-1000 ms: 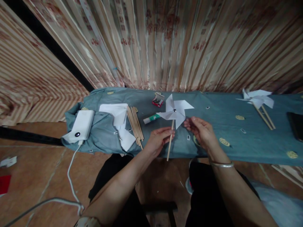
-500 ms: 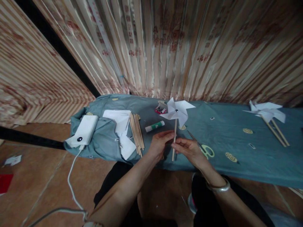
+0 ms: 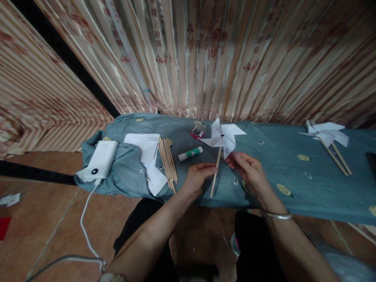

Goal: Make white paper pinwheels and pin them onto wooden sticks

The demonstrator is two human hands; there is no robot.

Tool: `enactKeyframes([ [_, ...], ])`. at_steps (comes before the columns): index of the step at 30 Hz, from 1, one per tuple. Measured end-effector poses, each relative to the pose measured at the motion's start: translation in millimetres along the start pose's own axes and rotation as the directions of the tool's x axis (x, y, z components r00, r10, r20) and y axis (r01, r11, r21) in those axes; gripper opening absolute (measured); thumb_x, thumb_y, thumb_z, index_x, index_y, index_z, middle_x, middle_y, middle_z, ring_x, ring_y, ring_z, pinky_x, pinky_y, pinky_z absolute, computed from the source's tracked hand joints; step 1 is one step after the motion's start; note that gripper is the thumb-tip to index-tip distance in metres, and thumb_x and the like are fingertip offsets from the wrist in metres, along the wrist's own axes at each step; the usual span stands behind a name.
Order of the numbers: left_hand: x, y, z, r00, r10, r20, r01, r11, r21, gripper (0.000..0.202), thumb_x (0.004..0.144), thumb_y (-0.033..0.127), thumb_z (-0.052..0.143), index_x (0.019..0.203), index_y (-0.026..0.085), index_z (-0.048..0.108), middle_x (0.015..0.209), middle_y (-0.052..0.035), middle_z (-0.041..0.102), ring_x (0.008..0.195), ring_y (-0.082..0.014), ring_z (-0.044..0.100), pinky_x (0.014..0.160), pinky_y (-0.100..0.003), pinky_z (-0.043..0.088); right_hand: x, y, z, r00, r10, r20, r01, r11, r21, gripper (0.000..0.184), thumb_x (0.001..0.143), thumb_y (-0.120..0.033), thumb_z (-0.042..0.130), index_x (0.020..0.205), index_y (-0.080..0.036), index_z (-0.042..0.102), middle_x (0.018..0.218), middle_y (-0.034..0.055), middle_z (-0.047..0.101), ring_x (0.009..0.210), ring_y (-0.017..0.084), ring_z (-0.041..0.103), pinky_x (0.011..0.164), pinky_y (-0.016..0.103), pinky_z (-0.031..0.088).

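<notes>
A white paper pinwheel point(image 3: 223, 138) on a thin wooden stick stands upright above a table covered in a blue-green cloth point(image 3: 270, 164). My left hand point(image 3: 199, 177) pinches the stick near its middle. My right hand point(image 3: 248, 169) is raised just right of the stick, its fingertips at the lower blade of the pinwheel and loosely spread. A metal bangle sits on my right wrist.
On the cloth lie a bundle of wooden sticks point(image 3: 168, 162), white paper sheets point(image 3: 146, 148), a glue stick point(image 3: 190, 153), a small red box of pins point(image 3: 196, 131) and a white power bank point(image 3: 100, 159) with its cable. Finished pinwheels point(image 3: 326, 135) lie far right. A curtain hangs behind.
My right hand has left the stick and risen to the pinwheel's lower blade. My left hand has kept its hold on the stick. The scissors seen before are now behind my right hand.
</notes>
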State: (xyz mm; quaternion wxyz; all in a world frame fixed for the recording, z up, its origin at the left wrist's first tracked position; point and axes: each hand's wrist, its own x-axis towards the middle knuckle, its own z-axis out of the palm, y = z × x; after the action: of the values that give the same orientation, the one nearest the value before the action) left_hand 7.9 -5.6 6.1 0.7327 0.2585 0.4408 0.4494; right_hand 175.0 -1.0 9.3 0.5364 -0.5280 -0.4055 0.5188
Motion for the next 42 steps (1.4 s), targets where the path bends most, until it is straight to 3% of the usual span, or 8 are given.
enactKeyframes([
  [3, 0, -5, 0.9, 1.0, 0.002, 0.01, -0.002, 0.999, 0.036, 0.029, 0.046, 0.028, 0.087, 0.068, 0.015, 0.075, 0.066, -0.0023, 0.069, 0.064, -0.0113, 0.056, 0.07, -0.025, 0.042, 8, -4, -4, 0.997, 0.033, -0.069, -0.023, 0.991, 0.131, 0.034, 0.058, -0.051, 0.084, 0.073, -0.023, 0.07, 0.065, -0.0009, 0.068, 0.056, 0.01, 0.057, 0.056, 0.024, 0.046],
  [8, 1, -8, 2.2, 1.0, 0.027, 0.013, -0.028, 0.996, 0.083, 0.027, 0.046, 0.03, 0.087, 0.066, 0.017, 0.075, 0.064, -0.0011, 0.068, 0.064, -0.0125, 0.056, 0.074, -0.027, 0.043, 9, -8, 2, 0.995, 0.072, -0.07, -0.058, 0.98, 0.189, 0.032, 0.052, -0.044, 0.088, 0.061, -0.021, 0.067, 0.054, -0.0037, 0.062, 0.048, 0.007, 0.049, 0.049, 0.021, 0.041],
  [20, 1, -5, 4.9, 0.997, 0.072, -0.019, -0.069, 0.993, 0.099, 0.021, 0.047, 0.027, 0.084, 0.063, 0.018, 0.075, 0.064, -0.0005, 0.068, 0.065, -0.0134, 0.057, 0.076, -0.027, 0.044, 2, -4, 8, 0.999, 0.047, 0.007, -0.047, 0.999, 0.021, 0.038, 0.055, -0.053, 0.085, 0.058, -0.02, 0.067, 0.059, 0.0007, 0.068, 0.05, 0.008, 0.051, 0.05, 0.023, 0.041],
  [24, 1, -3, 3.4, 0.997, 0.072, -0.025, -0.069, 0.993, 0.093, 0.023, 0.045, 0.028, 0.085, 0.063, 0.017, 0.075, 0.064, -0.0013, 0.069, 0.065, -0.0138, 0.057, 0.075, -0.027, 0.044, 9, -10, -13, 0.989, -0.064, -0.13, 0.062, 0.998, -0.021, 0.042, 0.064, -0.061, 0.076, 0.058, -0.02, 0.068, 0.053, 0.0005, 0.063, 0.044, 0.008, 0.047, 0.042, 0.024, 0.032],
  [26, 0, -3, 3.0, 0.998, 0.067, -0.017, -0.065, 0.993, 0.096, 0.022, 0.046, 0.028, 0.085, 0.063, 0.018, 0.075, 0.064, -0.0015, 0.069, 0.065, -0.014, 0.057, 0.074, -0.027, 0.044, 13, -14, -25, 0.953, -0.135, -0.272, 0.142, 0.99, 0.004, 0.041, 0.064, -0.059, 0.077, 0.056, -0.02, 0.067, 0.054, -0.0003, 0.062, 0.045, 0.008, 0.049, 0.041, 0.023, 0.031],
  [29, -1, -4, 3.1, 0.999, 0.043, 0.006, -0.044, 0.992, 0.115, 0.022, 0.047, 0.029, 0.085, 0.064, 0.018, 0.075, 0.064, -0.0012, 0.069, 0.064, -0.0133, 0.057, 0.073, -0.026, 0.044, 19, -18, -39, 0.883, -0.21, -0.42, 0.238, 0.971, 0.013, 0.032, 0.06, -0.05, 0.083, 0.059, -0.022, 0.068, 0.064, -0.002, 0.067, 0.053, 0.007, 0.053, 0.046, 0.02, 0.039],
  [33, -2, -7, 3.9, 0.999, -0.001, 0.042, -0.004, 0.992, 0.124, 0.024, 0.046, 0.028, 0.085, 0.065, 0.017, 0.076, 0.062, -0.0009, 0.069, 0.061, -0.0121, 0.055, 0.07, -0.025, 0.043, 22, -17, -44, 0.902, -0.203, -0.381, 0.232, 0.972, 0.034, 0.027, 0.057, -0.044, 0.086, 0.066, -0.023, 0.072, 0.073, -0.0027, 0.07, 0.06, 0.007, 0.056, 0.055, 0.019, 0.046],
  [42, 1, -8, 4.3, 0.999, 0.026, 0.035, -0.031, 0.987, 0.157, 0.02, 0.049, 0.028, 0.083, 0.065, 0.018, 0.075, 0.062, -0.0005, 0.068, 0.062, -0.0126, 0.055, 0.07, -0.026, 0.043, 20, -13, -40, 0.929, -0.146, -0.339, 0.161, 0.987, 0.015, 0.023, 0.054, -0.036, 0.086, 0.067, -0.021, 0.073, 0.061, -0.0026, 0.067, 0.05, 0.007, 0.054, 0.048, 0.02, 0.044],
])
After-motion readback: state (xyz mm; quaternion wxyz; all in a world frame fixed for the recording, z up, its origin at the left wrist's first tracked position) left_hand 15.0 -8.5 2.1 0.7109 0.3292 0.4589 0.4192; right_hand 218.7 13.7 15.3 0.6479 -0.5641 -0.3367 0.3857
